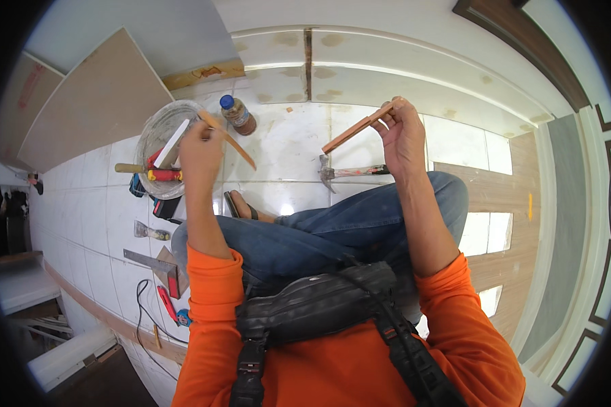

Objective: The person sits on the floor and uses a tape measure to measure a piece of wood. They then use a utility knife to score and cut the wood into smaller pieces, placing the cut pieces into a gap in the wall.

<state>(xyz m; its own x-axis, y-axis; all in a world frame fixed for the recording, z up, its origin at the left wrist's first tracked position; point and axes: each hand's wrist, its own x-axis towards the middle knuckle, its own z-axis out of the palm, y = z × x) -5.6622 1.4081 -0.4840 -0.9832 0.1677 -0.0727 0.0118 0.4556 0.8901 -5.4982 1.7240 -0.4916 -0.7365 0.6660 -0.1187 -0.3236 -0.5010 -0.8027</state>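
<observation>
My left hand (201, 144) is closed at the bucket's right side, its fingers around a thin, light-brown wooden strip (237, 148) that slants down to the right. Off to the right, my raised right hand (403, 133) pinches a reddish-brown wooden stick (352, 133), which seems to be two pieces laid together. Below that stick a claw hammer (349, 171) lies on the tiles, apart from it. The plaster-smeared bucket (144, 141) holds a white flat piece (172, 143) and a tool with a red and yellow handle (163, 175).
A blue-capped bottle (239, 117) stands right of the bucket. On the left floor lie a scraper (151, 231), a try square (151, 262), a red cutter (166, 302), a blue tape measure (183, 317) and a black cable (140, 313). Boards (95, 108) lean at the wall.
</observation>
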